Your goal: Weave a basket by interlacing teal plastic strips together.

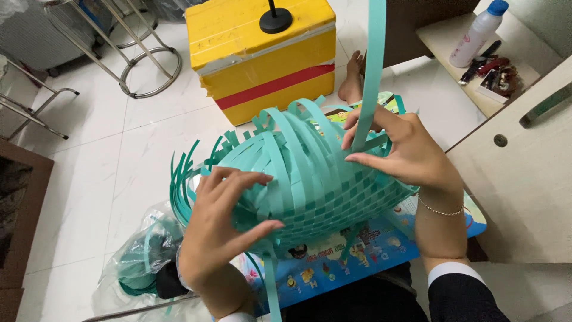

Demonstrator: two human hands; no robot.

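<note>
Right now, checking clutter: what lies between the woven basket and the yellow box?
Bare white floor tiles separate the woven basket from the yellow box, per the head view.

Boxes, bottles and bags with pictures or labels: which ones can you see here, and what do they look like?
Box: on the floor ahead, blocky, yellow with a red band and grey tape.
Bottle: top right on a low shelf, white with a blue cap.
Picture board: on the lap under the teal basket, blue with small cartoon pictures.
Plastic bag: floor by the left hand, clear, holding teal strips.
</note>
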